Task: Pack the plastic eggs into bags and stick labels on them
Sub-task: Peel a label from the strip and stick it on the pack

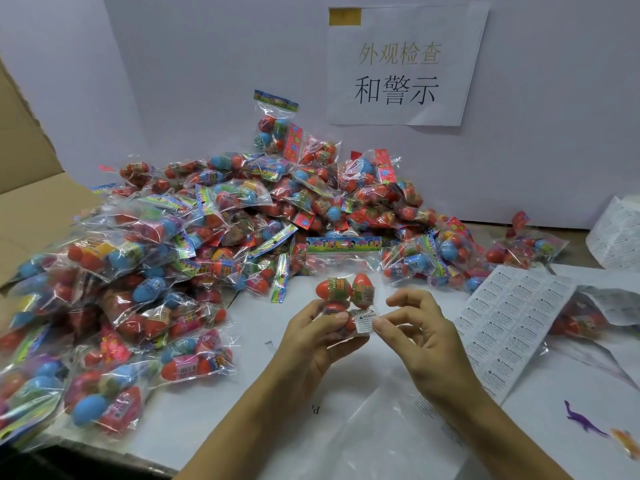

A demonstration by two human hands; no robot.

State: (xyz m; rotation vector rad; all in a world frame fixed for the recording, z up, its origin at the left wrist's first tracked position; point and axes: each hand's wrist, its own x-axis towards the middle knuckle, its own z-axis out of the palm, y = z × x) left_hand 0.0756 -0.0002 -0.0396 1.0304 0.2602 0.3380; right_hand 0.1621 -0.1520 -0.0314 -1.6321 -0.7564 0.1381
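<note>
Gripping bagged eggs (344, 296), left hand (311, 336), label (364, 321) pinched, right hand (420, 327)

Purple toy dino (581, 421) lower right; paper sign (405, 64) on wall; cardboard box (31, 188) left.

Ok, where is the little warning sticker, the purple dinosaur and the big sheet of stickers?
warning sticker (364, 322): head view, middle of its white face.
purple dinosaur (579, 421): head view, on its body.
sheet of stickers (509, 327): head view, middle of the sheet.
</note>
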